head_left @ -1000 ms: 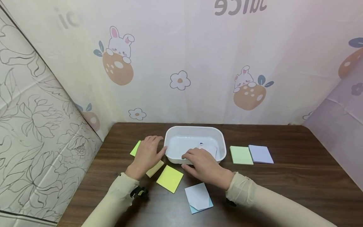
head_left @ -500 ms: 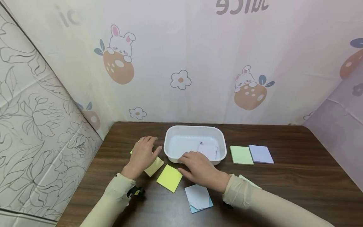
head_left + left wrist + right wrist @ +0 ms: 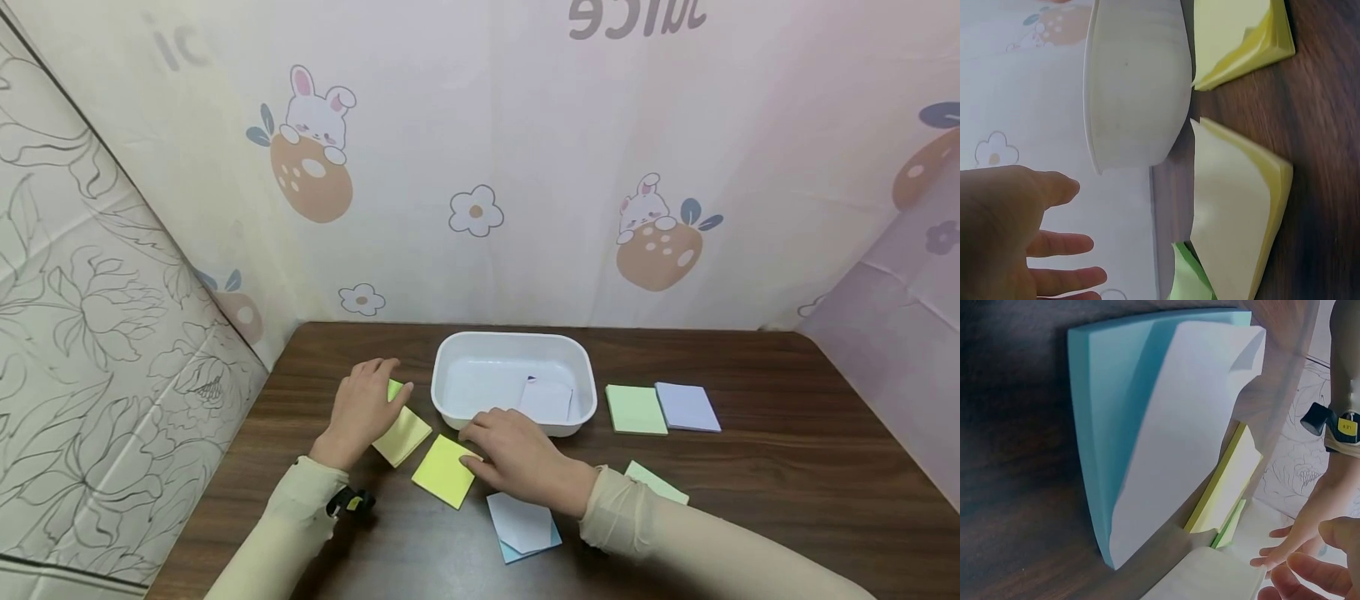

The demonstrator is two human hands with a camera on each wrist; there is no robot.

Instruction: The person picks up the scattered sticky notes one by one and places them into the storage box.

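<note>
My left hand [image 3: 360, 417] is held over the left side of the table, fingers loosely spread with nothing in them. Beside it are a pale yellow sticky-note pad [image 3: 402, 437] and a bright green pad [image 3: 1190, 275], partly hidden by the hand in the head view. My right hand [image 3: 521, 458] hovers at the front rim of a white plastic tray [image 3: 480, 379], its fingers relaxed and holding nothing. The thumb overlaps a bright yellow pad [image 3: 442, 475]. Below that hand lies a blue pad [image 3: 1107, 394] with a white paper piece [image 3: 1179, 431] on top.
Inside the tray lies white paper [image 3: 546, 400] with a small dark mark. To its right sit a light green pad [image 3: 636, 410] and a lavender pad [image 3: 687, 407]. Another pale green pad [image 3: 656, 481] shows behind the right forearm. Printed curtains stand behind the dark wooden table [image 3: 780, 467].
Both hands have drifted left and slightly nearer the body. More of the pale yellow pad shows beside the left hand, and a pale green pad has come into view behind the right forearm.
</note>
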